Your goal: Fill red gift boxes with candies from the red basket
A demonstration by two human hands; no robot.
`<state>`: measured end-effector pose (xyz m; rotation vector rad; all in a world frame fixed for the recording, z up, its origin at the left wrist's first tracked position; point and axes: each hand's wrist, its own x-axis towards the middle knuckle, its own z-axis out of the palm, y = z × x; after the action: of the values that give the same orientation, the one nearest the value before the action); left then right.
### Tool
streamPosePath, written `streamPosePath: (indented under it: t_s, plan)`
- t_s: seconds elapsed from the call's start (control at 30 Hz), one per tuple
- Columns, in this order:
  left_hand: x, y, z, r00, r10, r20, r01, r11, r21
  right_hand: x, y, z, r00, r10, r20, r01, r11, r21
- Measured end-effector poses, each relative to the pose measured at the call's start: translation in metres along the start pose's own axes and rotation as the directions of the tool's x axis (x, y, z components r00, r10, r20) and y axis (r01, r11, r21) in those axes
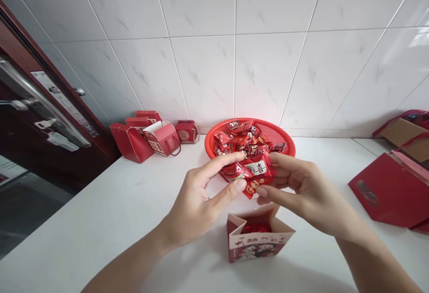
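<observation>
Two bare forearms reach in from the bottom of the view, and the left hand [197, 203] and right hand [301, 194] meet above the surface [100, 221]. Together they clamp a small bunch of red packets [256, 172], the left thumb and forefinger pinching from one side and the right fingers and thumb from the other. One packet shows a white label with a red 喜 character. The bunch hangs in the air, directly above a small open paper box [258, 246] and just in front of a round red basket [214, 136]. The box stands upright on the surface, printed with a cartoon couple, and a red item [256, 228] sits inside it. The basket holds a loose heap of similar red candies [243, 143]. Farther left, against the white tiled wall [201, 52], stand several red paper boxes [162, 139] with cord handles, some tilted and some closed. On the right lie flat red sheets [385, 190], with a cardboard box [402, 139] behind them. A dark red door [43, 105] with a metal handle [36, 101] stands at the far left.
</observation>
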<state>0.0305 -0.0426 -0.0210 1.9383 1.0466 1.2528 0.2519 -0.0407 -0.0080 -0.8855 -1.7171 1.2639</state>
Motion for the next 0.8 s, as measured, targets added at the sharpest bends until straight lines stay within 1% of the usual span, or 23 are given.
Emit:
streamPosePath:
  t_s: [0.1,0.13,0.17,0.2,0.23,0.27,0.3,0.33,0.37,0.4,0.43,0.53,0.6,0.7,0.8]
  plan:
    - [0.000,0.004,-0.009,0.998,0.055,-0.043,-0.053,0.998,0.031,-0.002,-0.002,-0.007,0.999,-0.012,-0.037,0.009,0.997,-0.075]
    - [0.001,0.005,-0.013,0.996,0.081,-0.026,-0.081,0.996,0.033,-0.004,-0.004,-0.010,0.999,-0.018,-0.034,0.014,0.994,-0.110]
    - [0.001,0.007,-0.018,0.992,0.119,0.030,-0.120,0.993,0.023,-0.005,-0.006,-0.014,1.000,-0.023,-0.019,0.020,0.989,-0.146]
    - [0.000,0.010,-0.021,0.978,0.169,0.120,-0.170,0.985,0.003,-0.007,-0.009,-0.017,1.000,-0.024,0.010,0.025,0.983,-0.180]
    - [-0.001,0.012,-0.024,0.944,0.231,0.234,-0.230,0.973,-0.031,-0.009,-0.012,-0.019,0.999,-0.019,0.046,0.029,0.976,-0.215]
    - [-0.002,0.014,-0.026,0.888,0.295,0.353,-0.289,0.955,-0.069,-0.011,-0.014,-0.021,0.996,-0.014,0.086,0.035,0.969,-0.245]
    - [-0.003,0.016,-0.026,0.819,0.352,0.454,-0.342,0.934,-0.107,-0.014,-0.017,-0.022,0.992,-0.009,0.124,0.043,0.961,-0.272]
    - [-0.005,0.018,-0.026,0.751,0.393,0.532,-0.384,0.914,-0.133,-0.016,-0.018,-0.022,0.987,-0.002,0.158,0.049,0.953,-0.298]
    - [-0.007,0.020,-0.024,0.700,0.407,0.587,-0.412,0.902,-0.133,-0.018,-0.019,-0.022,0.982,0.008,0.188,0.055,0.944,-0.325]
    - [-0.009,0.022,-0.022,0.668,0.397,0.630,-0.428,0.897,-0.112,-0.019,-0.018,-0.020,0.977,0.014,0.214,0.063,0.934,-0.352]
    - [-0.010,0.023,-0.020,0.645,0.376,0.665,-0.440,0.894,-0.079,-0.021,-0.017,-0.019,0.972,0.015,0.236,0.078,0.922,-0.379]
    - [-0.015,0.023,-0.017,0.608,0.307,0.732,-0.462,0.887,0.011,-0.023,-0.011,-0.014,0.958,0.010,0.287,0.136,0.864,-0.484]
    - [-0.017,0.023,-0.017,0.594,0.267,0.759,-0.469,0.881,0.056,-0.024,-0.007,-0.011,0.951,0.024,0.309,0.163,0.808,-0.566]
    - [-0.024,0.024,-0.020,0.588,0.198,0.784,-0.464,0.877,0.127,-0.026,-0.005,-0.009,0.937,0.053,0.346,0.201,0.730,-0.653]
    - [-0.036,0.026,-0.023,0.598,0.133,0.791,-0.435,0.882,0.180,-0.030,-0.009,-0.005,0.923,0.018,0.385,0.273,0.673,-0.687]
